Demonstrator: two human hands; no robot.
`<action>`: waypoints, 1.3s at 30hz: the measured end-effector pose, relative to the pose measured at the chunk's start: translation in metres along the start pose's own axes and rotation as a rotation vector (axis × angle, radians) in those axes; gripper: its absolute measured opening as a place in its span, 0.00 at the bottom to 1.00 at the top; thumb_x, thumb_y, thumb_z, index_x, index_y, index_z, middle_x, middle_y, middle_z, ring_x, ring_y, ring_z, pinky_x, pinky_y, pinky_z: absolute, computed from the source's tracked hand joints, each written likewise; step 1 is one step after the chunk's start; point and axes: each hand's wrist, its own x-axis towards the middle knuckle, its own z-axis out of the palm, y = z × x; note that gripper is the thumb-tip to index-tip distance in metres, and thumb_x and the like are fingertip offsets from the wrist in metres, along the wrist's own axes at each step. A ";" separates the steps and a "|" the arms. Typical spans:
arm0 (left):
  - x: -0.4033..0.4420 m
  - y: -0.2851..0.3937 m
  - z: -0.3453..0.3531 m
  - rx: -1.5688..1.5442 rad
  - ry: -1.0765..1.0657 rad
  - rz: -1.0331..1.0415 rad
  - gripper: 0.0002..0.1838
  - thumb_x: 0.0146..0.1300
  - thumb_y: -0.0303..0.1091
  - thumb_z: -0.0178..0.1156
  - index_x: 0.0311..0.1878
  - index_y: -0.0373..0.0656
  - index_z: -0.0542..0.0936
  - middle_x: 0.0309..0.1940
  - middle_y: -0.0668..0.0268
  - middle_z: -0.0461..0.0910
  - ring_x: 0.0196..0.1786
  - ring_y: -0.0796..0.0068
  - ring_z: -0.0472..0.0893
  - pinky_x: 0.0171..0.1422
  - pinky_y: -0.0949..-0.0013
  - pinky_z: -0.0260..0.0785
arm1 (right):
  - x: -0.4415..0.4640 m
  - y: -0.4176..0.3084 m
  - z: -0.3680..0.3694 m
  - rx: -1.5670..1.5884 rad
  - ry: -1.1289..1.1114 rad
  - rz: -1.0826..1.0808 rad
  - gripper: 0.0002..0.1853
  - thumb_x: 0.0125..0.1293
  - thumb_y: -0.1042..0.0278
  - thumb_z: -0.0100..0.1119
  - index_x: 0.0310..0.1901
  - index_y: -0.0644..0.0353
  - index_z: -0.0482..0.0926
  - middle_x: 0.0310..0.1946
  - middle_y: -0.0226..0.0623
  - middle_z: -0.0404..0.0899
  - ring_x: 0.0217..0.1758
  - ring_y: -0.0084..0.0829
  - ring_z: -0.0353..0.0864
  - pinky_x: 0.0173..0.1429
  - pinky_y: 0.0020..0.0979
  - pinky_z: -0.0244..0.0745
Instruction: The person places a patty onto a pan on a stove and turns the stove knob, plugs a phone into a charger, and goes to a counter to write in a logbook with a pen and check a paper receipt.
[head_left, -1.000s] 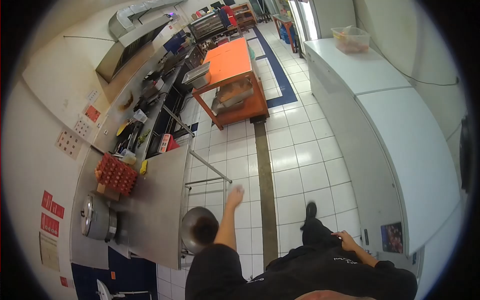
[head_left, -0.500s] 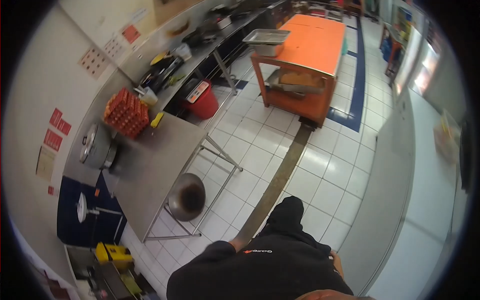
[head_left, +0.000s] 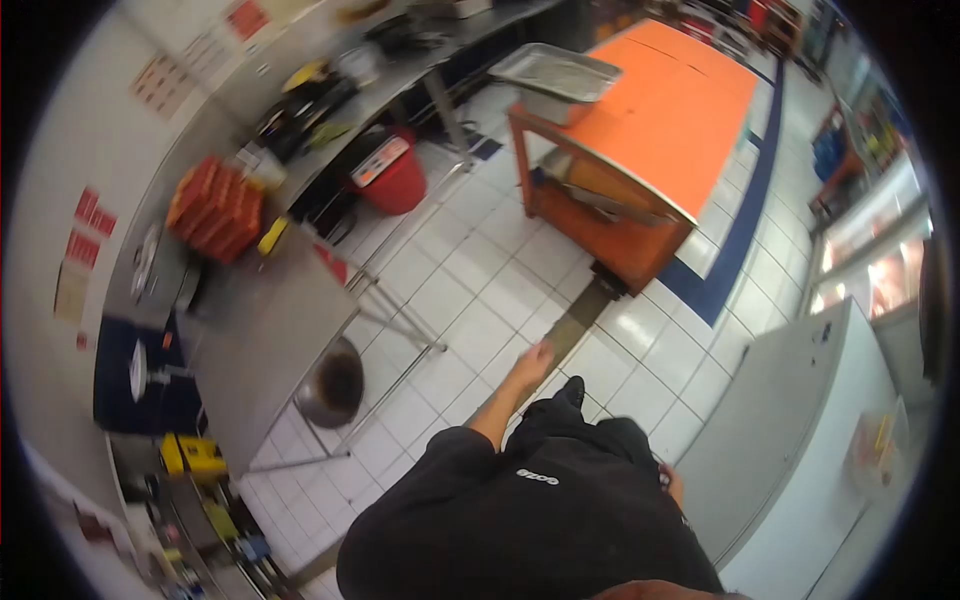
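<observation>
My left hand (head_left: pixel 535 362) swings forward over the white tiled floor, above a dark drain strip. It is small and smeared, so the fingers cannot be made out; no object shows in it. Low beside my right hip is my right hand (head_left: pixel 673 486), partly hidden by my dark clothing, its fingers unclear. Neither hand touches any furniture. Ahead stands an orange-topped table (head_left: pixel 670 100) with a metal tray (head_left: pixel 556 72) on its near left corner. To the left is a steel table (head_left: pixel 265 330) bearing stacked red egg trays (head_left: pixel 215 208).
A round metal pan (head_left: pixel 330 382) sits under the steel table. A red bin (head_left: pixel 392 178) stands beyond it, below the counter. On my right is a long white chest-like appliance (head_left: pixel 770 430). A yellow container (head_left: pixel 195 455) lies at lower left. The drain strip (head_left: pixel 572 325) runs towards the orange table.
I have moved forward, and the orange table looks larger and nearer. My left hand has swung out ahead from beside my body. The steel table has shifted left in view.
</observation>
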 end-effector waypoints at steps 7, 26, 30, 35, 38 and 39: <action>0.157 0.271 -0.017 -0.317 -0.116 0.363 0.21 0.80 0.39 0.63 0.68 0.39 0.79 0.58 0.57 0.86 0.62 0.66 0.84 0.69 0.63 0.75 | 0.087 -0.051 -0.070 -0.215 0.271 -0.345 0.44 0.45 0.96 0.43 0.66 0.57 0.83 0.58 0.48 0.84 0.55 0.42 0.85 0.55 0.36 0.81; 0.437 0.533 0.352 0.372 -0.814 0.127 0.28 0.77 0.47 0.64 0.73 0.42 0.78 0.59 0.52 0.88 0.62 0.60 0.87 0.68 0.59 0.77 | 0.266 -0.178 -0.492 -0.333 0.311 0.058 0.23 0.63 0.70 0.65 0.61 0.50 0.84 0.55 0.44 0.85 0.59 0.52 0.85 0.63 0.48 0.81; 0.505 0.598 0.409 0.339 -0.812 0.185 0.27 0.77 0.45 0.65 0.72 0.41 0.78 0.58 0.54 0.88 0.60 0.62 0.88 0.66 0.61 0.78 | 0.322 -0.141 -0.543 -0.242 0.434 0.038 0.20 0.66 0.62 0.64 0.59 0.51 0.85 0.54 0.44 0.86 0.58 0.51 0.85 0.61 0.49 0.81; 0.629 0.660 0.487 0.165 -0.728 0.046 0.26 0.78 0.44 0.64 0.73 0.42 0.78 0.59 0.57 0.88 0.60 0.65 0.87 0.63 0.64 0.78 | 0.405 -0.158 -0.641 -0.103 0.501 0.082 0.20 0.74 0.56 0.60 0.60 0.58 0.84 0.53 0.47 0.88 0.57 0.53 0.87 0.61 0.45 0.82; 0.737 0.684 0.535 0.203 -0.741 0.057 0.28 0.77 0.46 0.64 0.73 0.41 0.78 0.60 0.55 0.87 0.61 0.63 0.86 0.65 0.63 0.78 | 0.491 -0.136 -0.708 0.104 0.484 0.060 0.18 0.71 0.60 0.65 0.59 0.53 0.85 0.56 0.49 0.86 0.59 0.42 0.87 0.62 0.41 0.80; 0.777 0.697 0.554 0.192 -0.732 0.074 0.28 0.77 0.46 0.64 0.73 0.41 0.78 0.60 0.55 0.87 0.61 0.63 0.86 0.65 0.63 0.78 | 0.524 -0.133 -0.738 0.090 0.494 0.045 0.18 0.71 0.60 0.65 0.59 0.53 0.85 0.56 0.49 0.86 0.59 0.42 0.87 0.62 0.41 0.80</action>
